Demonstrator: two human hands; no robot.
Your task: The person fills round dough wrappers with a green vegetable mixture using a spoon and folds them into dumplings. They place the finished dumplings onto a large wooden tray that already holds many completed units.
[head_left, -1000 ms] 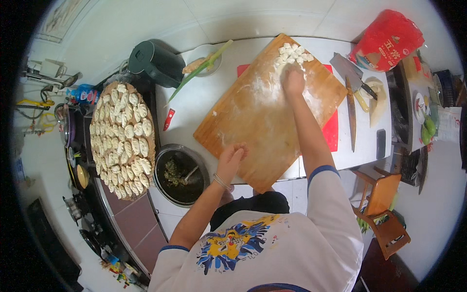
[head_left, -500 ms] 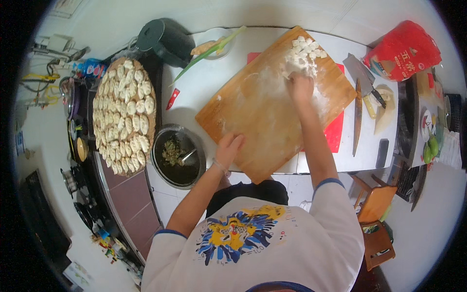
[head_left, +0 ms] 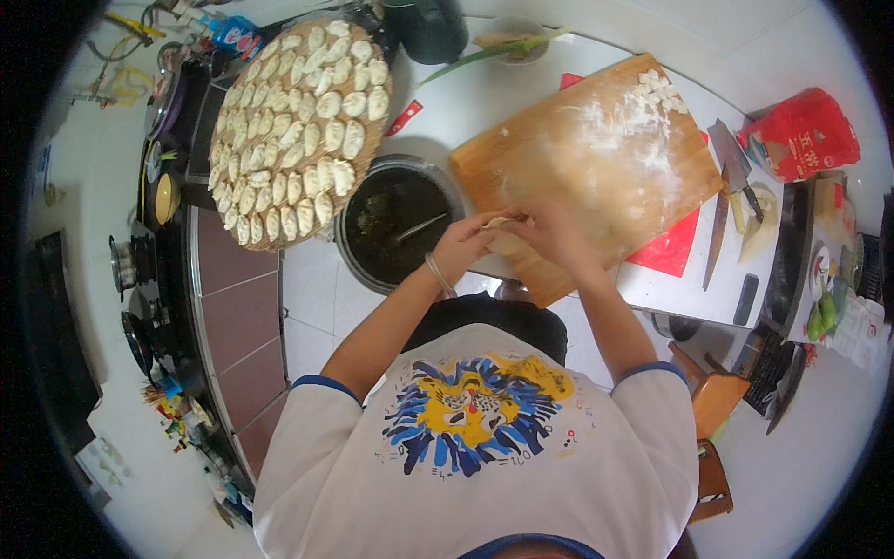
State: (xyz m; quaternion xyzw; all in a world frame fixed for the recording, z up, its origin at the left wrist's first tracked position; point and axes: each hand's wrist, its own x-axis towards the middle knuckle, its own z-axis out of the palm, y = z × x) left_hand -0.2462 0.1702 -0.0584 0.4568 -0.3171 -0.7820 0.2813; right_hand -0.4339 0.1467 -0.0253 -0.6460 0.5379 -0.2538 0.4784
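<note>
Both hands meet over the near left edge of the wooden board (head_left: 559,158), beside the dark bowl of filling (head_left: 391,219). Between their fingers is a pale round dumpling wrapper (head_left: 504,239). My left hand (head_left: 463,244) grips its left side. The fingers of my right hand (head_left: 551,233) are closed on its right edge, slightly blurred. Whether the wrapper has filling in it I cannot make out. A spoon (head_left: 424,227) leans in the bowl, its handle toward my left hand. Small cut dough pieces (head_left: 659,91) lie at the board's far right corner, near scattered flour.
Left of the bowl, a round woven tray (head_left: 368,149) carries rows of folded dumplings. A red-handled knife (head_left: 404,118) and a green onion (head_left: 494,58) lie beyond the bowl. A cleaver (head_left: 733,158), a rolling pin (head_left: 715,240) and a phone (head_left: 747,299) are right of the board.
My right hand has come back from the flour and dough pieces to meet my left hand. Both now hold a wrapper. The view has shifted, so the table appears farther right and higher.
</note>
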